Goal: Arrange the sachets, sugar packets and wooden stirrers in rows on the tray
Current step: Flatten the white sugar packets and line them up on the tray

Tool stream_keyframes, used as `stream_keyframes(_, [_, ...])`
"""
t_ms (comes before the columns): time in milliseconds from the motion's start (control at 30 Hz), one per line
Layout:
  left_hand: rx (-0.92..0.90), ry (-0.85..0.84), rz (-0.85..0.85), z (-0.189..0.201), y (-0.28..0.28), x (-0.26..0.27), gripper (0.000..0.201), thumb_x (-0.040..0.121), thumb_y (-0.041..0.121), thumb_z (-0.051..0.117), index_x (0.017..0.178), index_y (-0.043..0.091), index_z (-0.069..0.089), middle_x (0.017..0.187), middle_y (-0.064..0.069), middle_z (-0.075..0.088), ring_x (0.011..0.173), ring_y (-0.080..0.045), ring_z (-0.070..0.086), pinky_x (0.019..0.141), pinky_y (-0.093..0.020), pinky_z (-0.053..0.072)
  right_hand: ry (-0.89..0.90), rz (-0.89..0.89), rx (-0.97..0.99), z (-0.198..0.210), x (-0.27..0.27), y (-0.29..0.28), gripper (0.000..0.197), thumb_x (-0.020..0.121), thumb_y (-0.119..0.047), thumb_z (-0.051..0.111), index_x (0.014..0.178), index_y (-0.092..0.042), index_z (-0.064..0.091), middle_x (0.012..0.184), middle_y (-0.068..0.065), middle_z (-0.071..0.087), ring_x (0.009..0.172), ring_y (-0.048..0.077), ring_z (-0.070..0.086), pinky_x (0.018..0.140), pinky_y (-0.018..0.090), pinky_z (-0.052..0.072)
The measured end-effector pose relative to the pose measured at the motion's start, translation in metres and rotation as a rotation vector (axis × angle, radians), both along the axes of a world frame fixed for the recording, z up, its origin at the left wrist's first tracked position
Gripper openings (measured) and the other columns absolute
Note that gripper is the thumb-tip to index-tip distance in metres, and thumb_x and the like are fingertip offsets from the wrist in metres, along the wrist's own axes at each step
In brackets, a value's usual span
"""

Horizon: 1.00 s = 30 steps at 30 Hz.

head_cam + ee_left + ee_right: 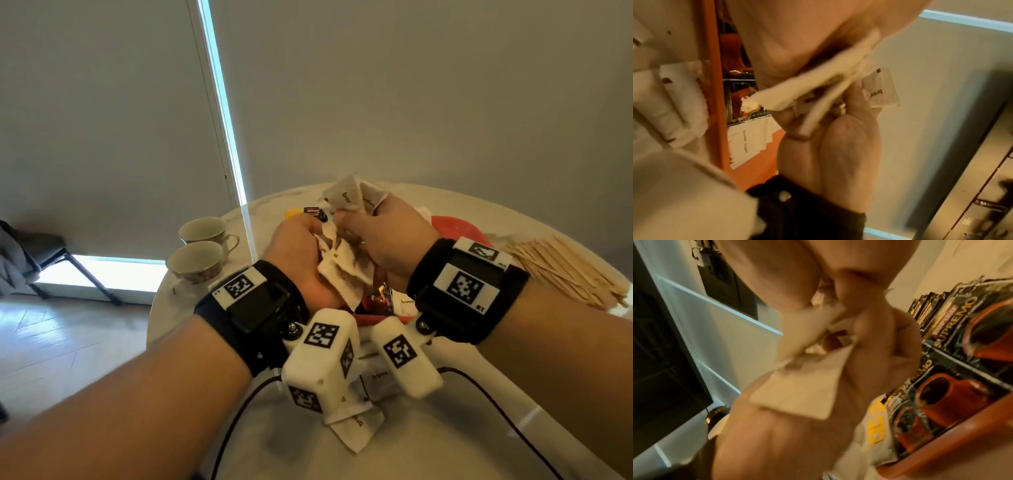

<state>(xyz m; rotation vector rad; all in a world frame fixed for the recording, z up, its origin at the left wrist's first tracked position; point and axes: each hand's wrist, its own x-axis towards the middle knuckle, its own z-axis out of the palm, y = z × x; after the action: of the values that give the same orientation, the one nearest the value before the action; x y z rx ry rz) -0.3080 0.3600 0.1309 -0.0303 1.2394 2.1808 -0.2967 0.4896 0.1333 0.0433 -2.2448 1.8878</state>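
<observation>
Sugar packets point(346, 265) are bunched between both hands, held up over the orange tray point(455, 228) on the round table point(428, 442). The left hand point(301, 253) curls round a crumpled wad of them, and the right hand point(387, 233) pinches a few more point(354, 197) that fan upward from its thumb and fingers. Both are closed on paper, neither free. More packets lie loose on the table near the wrists point(352, 431), and one marked "brown sugar" lies flat in the tray point(748, 142).

The step in hand looks like squaring the bundle before it is laid down. To do it well, the grip probably wants loosening: the packets are creased and overlapping at odd angles, so tapping their edges level against the tray floor would line them up. One hand could then hold the stack while the other deals packets off one at a time, each laid flat with its print the same way.

The coffee sachets point(953, 331) already stand in overlapping rows in the tray, so the sugar row should go just beside them without disturbing them. The stirrers point(561, 270) lie in a heap on the table beyond the right wrist, not yet on the tray. Squeezing too hard risks splitting a packet.
</observation>
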Motion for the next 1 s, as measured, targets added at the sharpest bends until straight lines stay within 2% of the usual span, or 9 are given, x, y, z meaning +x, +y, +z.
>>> stream_keyframes(67, [0.031, 0.019, -0.044, -0.002, -0.004, -0.008, 0.040, 0.103, 0.023, 0.039, 0.081, 0.008, 0.069, 0.081, -0.011, 0.068, 0.068, -0.024, 0.068, 0.080, -0.035, 0.053, 0.003, 0.035, 0.102, -0.001, 0.002, 0.003, 0.021, 0.094, -0.019, 0.066, 0.115, -0.025, 0.069, 0.101, 0.000, 0.077, 0.095, 0.021, 0.074, 0.092, 0.050, 0.059])
stream_keyframes(167, [0.120, -0.014, -0.109, -0.005, -0.005, -0.011, 0.063, 0.104, 0.055, 0.043, 0.129, 0.003, 0.068, 0.125, -0.026, 0.069, 0.095, -0.036, 0.072, 0.085, -0.042, 0.061, 0.016, 0.115, 0.232, 0.000, 0.006, 0.008, 0.019, 0.093, -0.011, 0.068, 0.112, -0.014, 0.068, 0.098, 0.009, 0.076, 0.087, 0.025, 0.073, 0.080, 0.045, 0.062])
stream_keyframes(233, [0.093, -0.032, -0.091, -0.005, -0.002, -0.017, 0.069, 0.098, 0.067, 0.047, 0.124, 0.007, 0.069, 0.106, -0.021, 0.074, 0.081, -0.034, 0.075, 0.071, -0.042, 0.063, 0.046, 0.130, 0.377, 0.002, 0.005, 0.011, 0.018, 0.091, -0.012, 0.068, 0.109, -0.016, 0.067, 0.094, 0.008, 0.074, 0.082, 0.021, 0.071, 0.074, 0.041, 0.059])
stream_keyframes(300, [0.124, -0.042, -0.065, 0.001, 0.001, -0.018, 0.058, 0.098, 0.060, 0.052, 0.100, 0.006, 0.071, 0.081, -0.018, 0.072, 0.064, -0.031, 0.073, 0.058, -0.038, 0.062, 0.083, 0.145, 0.478, 0.006, 0.002, 0.012, 0.019, 0.089, -0.013, 0.069, 0.106, -0.023, 0.067, 0.091, 0.000, 0.073, 0.080, 0.012, 0.068, 0.074, 0.035, 0.058])
stream_keyframes(433, [0.009, -0.014, 0.020, 0.011, 0.005, -0.027, 0.033, 0.100, 0.034, 0.054, 0.088, 0.006, 0.067, 0.073, -0.014, 0.069, 0.055, -0.027, 0.069, 0.055, -0.032, 0.060, 0.056, 0.202, 0.476, 0.013, -0.011, 0.021, 0.023, 0.087, -0.018, 0.071, 0.108, -0.027, 0.071, 0.096, -0.004, 0.075, 0.088, 0.012, 0.071, 0.087, 0.039, 0.059])
stream_keyframes(533, [0.043, 0.029, 0.005, 0.015, 0.007, -0.039, 0.027, 0.099, 0.021, 0.049, 0.092, 0.003, 0.068, 0.073, -0.013, 0.067, 0.053, -0.026, 0.067, 0.054, -0.029, 0.059, 0.027, 0.263, 0.333, 0.011, -0.024, 0.029, 0.046, 0.076, -0.032, 0.073, 0.122, -0.030, 0.066, 0.111, -0.006, 0.074, 0.102, 0.014, 0.071, 0.098, 0.044, 0.055])
stream_keyframes(700, [0.060, -0.010, 0.060, 0.012, 0.021, -0.058, 0.020, 0.095, 0.009, 0.044, 0.082, 0.003, 0.057, 0.064, -0.012, 0.059, 0.045, -0.023, 0.061, 0.049, -0.029, 0.058, 0.059, 0.262, -0.105, 0.002, -0.043, 0.041, 0.069, 0.076, -0.017, 0.077, 0.139, -0.029, 0.052, 0.140, -0.008, 0.060, 0.127, 0.011, 0.059, 0.101, 0.035, 0.053])
stream_keyframes(867, [0.130, 0.015, 0.145, 0.003, 0.032, -0.079, 0.022, 0.103, 0.012, 0.043, 0.094, 0.001, 0.060, 0.066, -0.015, 0.065, 0.048, -0.027, 0.066, 0.048, -0.039, 0.059, -0.156, 0.143, -0.186, -0.009, -0.051, 0.048, 0.063, 0.065, -0.036, 0.084, 0.119, -0.016, 0.057, 0.101, 0.003, 0.068, 0.078, 0.015, 0.069, 0.071, 0.034, 0.057])
stream_keyframes(1000, [0.160, 0.073, 0.335, -0.016, 0.038, -0.094, 0.013, 0.097, 0.005, 0.053, 0.105, 0.008, 0.063, 0.089, -0.018, 0.070, 0.066, -0.031, 0.072, 0.062, -0.049, 0.060, -0.309, 0.225, -0.187, -0.016, -0.055, 0.054, 0.042, 0.071, -0.040, 0.081, 0.100, -0.012, 0.069, 0.084, 0.008, 0.063, 0.069, 0.020, 0.063, 0.067, 0.035, 0.054])
